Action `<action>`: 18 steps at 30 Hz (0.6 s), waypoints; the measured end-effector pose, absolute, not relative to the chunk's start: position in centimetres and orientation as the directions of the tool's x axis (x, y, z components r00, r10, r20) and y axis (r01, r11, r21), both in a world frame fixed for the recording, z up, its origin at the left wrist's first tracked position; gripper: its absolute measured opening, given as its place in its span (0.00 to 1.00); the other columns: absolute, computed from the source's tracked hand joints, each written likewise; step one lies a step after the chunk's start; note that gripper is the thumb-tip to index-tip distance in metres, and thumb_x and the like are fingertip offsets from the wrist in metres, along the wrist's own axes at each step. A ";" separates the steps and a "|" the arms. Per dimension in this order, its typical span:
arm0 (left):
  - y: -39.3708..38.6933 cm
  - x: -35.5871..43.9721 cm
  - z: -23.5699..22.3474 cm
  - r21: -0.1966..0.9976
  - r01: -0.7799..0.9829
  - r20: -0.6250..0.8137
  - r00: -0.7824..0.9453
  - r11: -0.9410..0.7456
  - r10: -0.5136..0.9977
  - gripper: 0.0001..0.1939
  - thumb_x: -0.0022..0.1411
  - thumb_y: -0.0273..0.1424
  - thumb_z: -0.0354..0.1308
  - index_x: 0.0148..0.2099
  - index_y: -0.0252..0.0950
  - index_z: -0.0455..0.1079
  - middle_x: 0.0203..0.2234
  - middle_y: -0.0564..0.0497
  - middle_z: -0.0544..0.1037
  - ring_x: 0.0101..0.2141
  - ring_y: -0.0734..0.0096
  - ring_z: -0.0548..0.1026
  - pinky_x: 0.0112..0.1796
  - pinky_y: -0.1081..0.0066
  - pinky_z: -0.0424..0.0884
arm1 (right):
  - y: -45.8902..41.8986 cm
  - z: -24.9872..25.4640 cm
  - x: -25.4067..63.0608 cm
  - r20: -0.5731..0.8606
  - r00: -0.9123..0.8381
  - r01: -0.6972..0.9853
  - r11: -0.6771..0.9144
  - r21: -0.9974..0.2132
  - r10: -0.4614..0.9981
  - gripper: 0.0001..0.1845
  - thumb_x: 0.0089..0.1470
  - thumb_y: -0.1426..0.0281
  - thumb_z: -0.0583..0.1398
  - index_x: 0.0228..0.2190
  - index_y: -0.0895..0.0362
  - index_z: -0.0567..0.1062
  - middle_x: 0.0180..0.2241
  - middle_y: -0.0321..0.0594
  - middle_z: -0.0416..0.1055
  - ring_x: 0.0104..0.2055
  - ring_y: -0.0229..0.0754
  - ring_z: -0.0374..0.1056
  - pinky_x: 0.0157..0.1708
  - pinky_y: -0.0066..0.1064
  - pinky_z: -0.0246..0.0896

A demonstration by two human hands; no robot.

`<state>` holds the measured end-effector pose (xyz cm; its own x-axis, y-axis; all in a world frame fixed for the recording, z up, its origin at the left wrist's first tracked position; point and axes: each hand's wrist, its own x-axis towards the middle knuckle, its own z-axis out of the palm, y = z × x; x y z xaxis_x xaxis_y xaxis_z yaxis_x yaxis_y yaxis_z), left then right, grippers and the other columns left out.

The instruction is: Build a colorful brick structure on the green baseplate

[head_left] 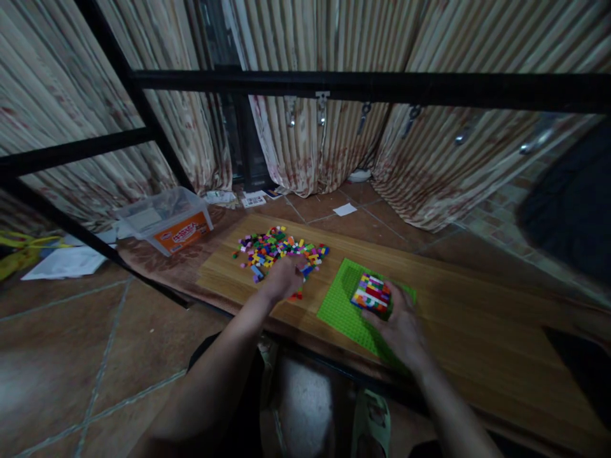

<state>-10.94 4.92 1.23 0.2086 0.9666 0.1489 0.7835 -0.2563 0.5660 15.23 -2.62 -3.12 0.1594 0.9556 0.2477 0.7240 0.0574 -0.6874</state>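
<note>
My right hand [401, 321] grips the right side of a block built from many coloured toy bricks [370, 292], thumb at the near side and fingers at the far side. That block is on or just over a green studded baseplate [337, 305]; I cannot tell whether it is fixed there. Over the near edge of a spread pile of loose toy bricks [272, 245] is my left hand [285, 278], its fingers curled and pointing down. Whatever those fingers may hold is hidden. A few red and orange bricks [296, 296] lie beside this hand.
The wooden board [453, 305] lies on a low bench framed by black bars [344, 81]. At the left end stands a clear plastic tub [169, 216] with an orange label. A dark flat object [577, 362] is at the right. Striped curtains [324, 140] hang behind.
</note>
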 end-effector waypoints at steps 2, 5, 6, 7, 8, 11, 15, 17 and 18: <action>5.1 -12.6 1.0 0.542 0.803 0.127 0.212 -0.247 0.969 0.16 0.49 0.18 0.51 0.35 0.36 0.78 0.33 0.48 0.82 0.37 0.61 0.78 0.42 0.65 0.73 | -2.6 -3.4 15.5 0.221 0.142 0.737 0.046 -0.674 0.965 0.39 0.47 0.57 0.62 0.59 0.55 0.61 0.54 0.50 0.65 0.54 0.55 0.63 0.54 0.50 0.57; 4.6 -13.5 0.6 0.485 0.840 0.103 0.221 -0.243 0.970 0.17 0.48 0.19 0.55 0.37 0.39 0.79 0.34 0.49 0.82 0.37 0.60 0.78 0.42 0.65 0.73 | -2.4 -3.4 16.0 0.192 0.103 0.725 0.059 -0.686 0.976 0.36 0.49 0.58 0.60 0.59 0.53 0.60 0.54 0.49 0.65 0.54 0.54 0.64 0.54 0.51 0.58; 4.3 -13.5 0.6 0.468 0.847 0.099 0.233 -0.252 0.968 0.18 0.47 0.20 0.56 0.38 0.41 0.79 0.36 0.49 0.82 0.38 0.60 0.78 0.43 0.65 0.72 | -2.3 -3.4 16.2 0.187 0.084 0.714 0.072 -0.696 0.979 0.36 0.50 0.59 0.60 0.59 0.52 0.60 0.55 0.48 0.65 0.54 0.54 0.64 0.54 0.50 0.57; 4.1 -13.5 0.5 0.452 0.852 0.096 0.247 -0.263 0.964 0.18 0.47 0.20 0.56 0.38 0.42 0.79 0.37 0.49 0.81 0.39 0.60 0.78 0.44 0.65 0.72 | -2.2 -3.4 16.3 0.185 0.066 0.702 0.086 -0.707 0.980 0.35 0.50 0.59 0.60 0.59 0.52 0.60 0.55 0.48 0.65 0.55 0.53 0.64 0.55 0.50 0.57; 3.9 -13.4 0.5 0.432 0.859 0.094 0.259 -0.273 0.961 0.19 0.47 0.19 0.56 0.39 0.42 0.79 0.38 0.48 0.81 0.40 0.60 0.77 0.45 0.65 0.72 | -2.1 -3.4 16.5 0.187 0.052 0.689 0.101 -0.717 0.981 0.35 0.50 0.59 0.59 0.59 0.51 0.61 0.56 0.47 0.64 0.55 0.53 0.63 0.56 0.50 0.56; 3.7 -13.1 0.6 0.390 0.866 0.087 0.305 -0.314 0.948 0.22 0.46 0.18 0.55 0.40 0.42 0.79 0.40 0.48 0.80 0.43 0.60 0.76 0.46 0.65 0.71 | -1.8 -3.5 17.1 0.197 0.027 0.672 0.128 -0.730 0.980 0.33 0.50 0.61 0.59 0.58 0.50 0.62 0.56 0.45 0.63 0.54 0.52 0.64 0.56 0.49 0.57; 3.6 -12.9 0.4 0.386 0.853 0.065 0.354 -0.350 0.933 0.20 0.46 0.19 0.56 0.40 0.42 0.79 0.40 0.49 0.79 0.44 0.60 0.75 0.49 0.65 0.69 | -1.8 -3.5 17.6 0.204 0.014 0.694 0.137 -0.706 0.979 0.31 0.51 0.62 0.59 0.57 0.49 0.63 0.56 0.44 0.63 0.55 0.52 0.64 0.55 0.50 0.58; 3.5 -12.7 0.4 0.386 0.852 0.065 0.358 -0.354 0.931 0.19 0.46 0.21 0.57 0.40 0.42 0.79 0.42 0.49 0.78 0.45 0.61 0.75 0.49 0.65 0.69 | -1.8 -3.4 17.6 0.212 0.011 0.715 0.141 -0.685 0.977 0.31 0.51 0.62 0.59 0.57 0.49 0.63 0.55 0.45 0.63 0.54 0.53 0.64 0.55 0.49 0.59; 3.4 -12.6 0.4 0.386 0.850 0.066 0.364 -0.360 0.929 0.18 0.47 0.21 0.57 0.39 0.41 0.79 0.42 0.49 0.78 0.46 0.61 0.74 0.50 0.65 0.69 | -1.9 -3.3 17.6 0.216 0.008 0.726 0.143 -0.673 0.976 0.31 0.51 0.62 0.59 0.57 0.49 0.63 0.55 0.45 0.62 0.54 0.53 0.64 0.54 0.49 0.60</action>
